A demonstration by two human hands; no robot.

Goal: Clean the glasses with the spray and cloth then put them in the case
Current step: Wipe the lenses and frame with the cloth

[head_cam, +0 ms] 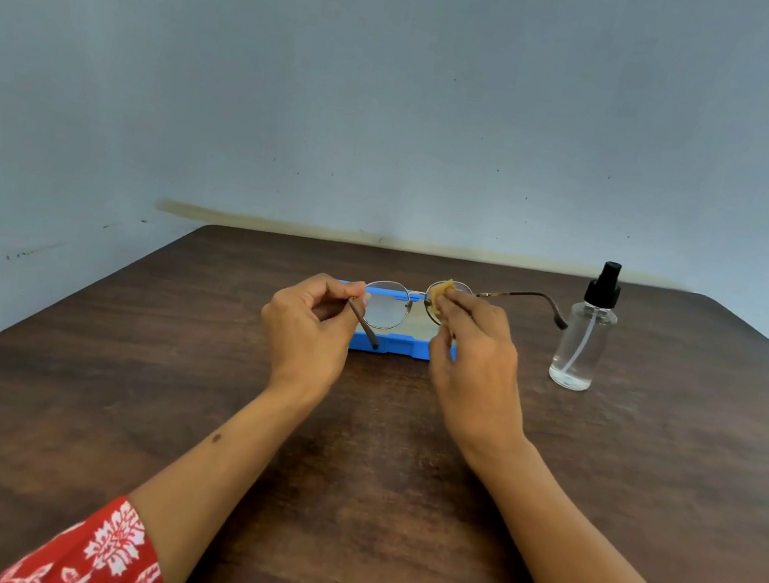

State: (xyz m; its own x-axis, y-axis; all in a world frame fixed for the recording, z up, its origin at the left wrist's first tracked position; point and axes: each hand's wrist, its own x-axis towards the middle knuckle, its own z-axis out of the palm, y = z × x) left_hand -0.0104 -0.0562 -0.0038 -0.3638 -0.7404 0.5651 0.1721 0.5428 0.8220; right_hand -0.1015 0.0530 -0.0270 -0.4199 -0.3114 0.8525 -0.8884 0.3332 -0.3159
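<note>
Thin metal-framed glasses (386,306) with round lenses are held up above the table, arms unfolded. My left hand (309,329) pinches the frame at its left hinge, with the left arm of the glasses sticking out below the fingers. My right hand (471,358) presses a small yellow cloth (444,290) onto the right lens, which it mostly hides. The blue case (391,344) lies open on the table right behind and below the glasses, partly covered by both hands. A clear spray bottle (583,341) with a black nozzle stands upright to the right.
The dark wooden table (366,468) reaches a blue-grey wall at the back. The right arm of the glasses (530,297) points toward the bottle and ends close to it. A red patterned sleeve (104,555) shows at the lower left.
</note>
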